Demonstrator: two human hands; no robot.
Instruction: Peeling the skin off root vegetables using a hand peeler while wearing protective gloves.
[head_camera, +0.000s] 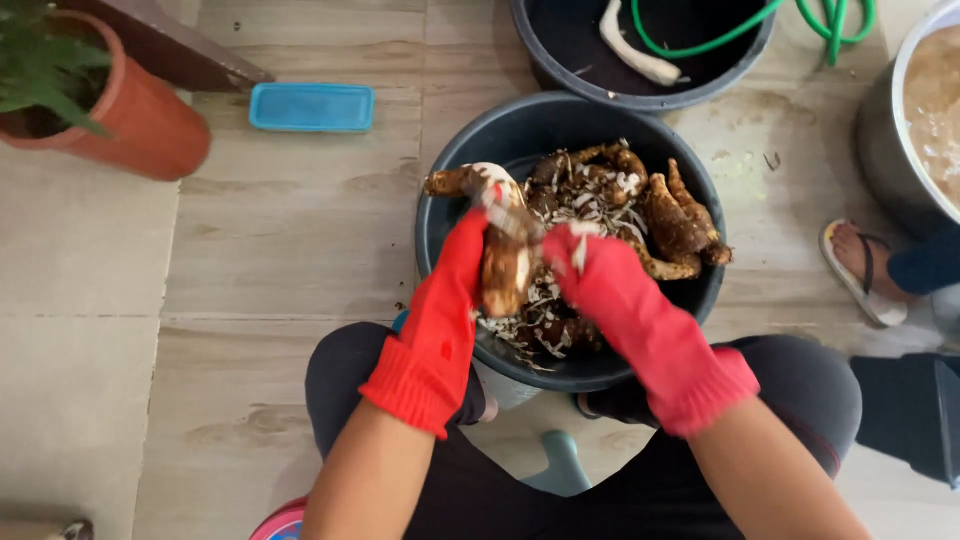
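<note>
A brown, half-peeled cassava root (503, 262) stands upright over the dark basin (440, 230), gripped by the red-gloved left hand (462, 270); the right hand (590, 265) closes round a blurred blade against it

Soft, even daylight fills the scene, bright without glare. Shadows are faint and diffuse on the pale floor (280, 230). Motion blur smears the left hand (462, 262) and right hand (600, 275). The dark basin's (450, 165) interior loses detail. Straight lines bow slightly near the edges.
</note>
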